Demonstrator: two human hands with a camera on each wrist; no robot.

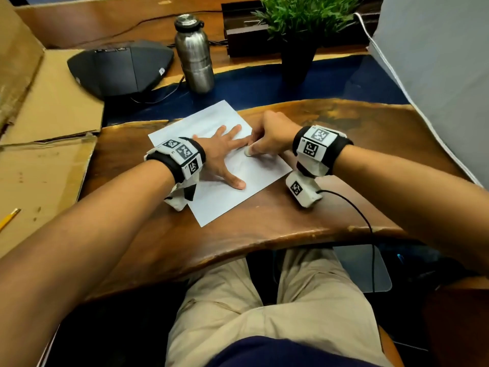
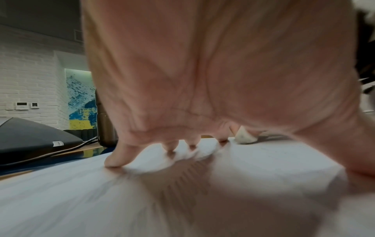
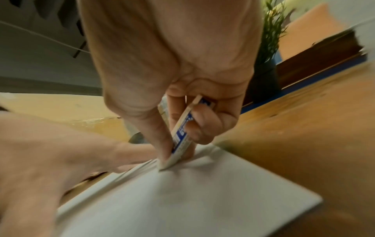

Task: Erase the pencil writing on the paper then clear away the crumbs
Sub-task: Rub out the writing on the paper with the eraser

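We are seeing the paper (image 1: 222, 165) lying at an angle on the wooden desk (image 1: 277, 223), near the middle. The left hand (image 1: 219, 152) is pressing flat on the paper, fingers (image 2: 113, 160) spread wide and straight, tips touching the sheet, holding nothing. The right hand (image 1: 272, 136) is sitting just right of the left hand, its fingers (image 3: 160, 141) curled and pinching the eraser (image 3: 178, 144), a white block in a blue-and-white sleeve. The eraser's bare tip is touching the paper close to the left index finger; in the left wrist view we are seeing that tip (image 2: 244, 137) beyond the fingertips. Pencil marks on the sheet are too faint for us to read, and we cannot tell whether crumbs are lying there. Far on the desk a steel bottle (image 1: 194, 54) is standing upright, with a dark speakerphone (image 1: 119, 67) to its left and a potted plant (image 1: 301, 27) to its right. Cardboard (image 1: 45, 144) is lying at the left, with a yellow pencil (image 1: 9, 218) resting on it, well apart from the paper.
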